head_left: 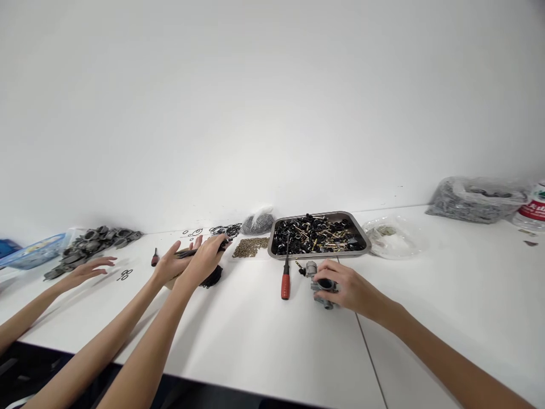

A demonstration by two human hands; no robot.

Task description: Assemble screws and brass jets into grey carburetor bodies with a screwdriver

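My right hand (347, 288) grips a small grey metal carburettor body (320, 291) that rests on the white table (264, 335), just in front of a steel tray (361, 237). My left hand (208, 257) reaches far forward and its fingers close on a small black part (223, 245) beside a scatter of black O-rings (227, 230). A dark clump of rubber pieces (212, 277) lies under that hand. A red-handled screwdriver (285, 281) lies between my two hands.
Another person's two hands (172, 262) (89, 270) reach in from the left. The tray holds several black and brass parts. Nearby are a patch of small brass pieces (250, 247), a heap of grey castings (91, 243), plastic bags (477, 199) and a small red tool (155, 258).
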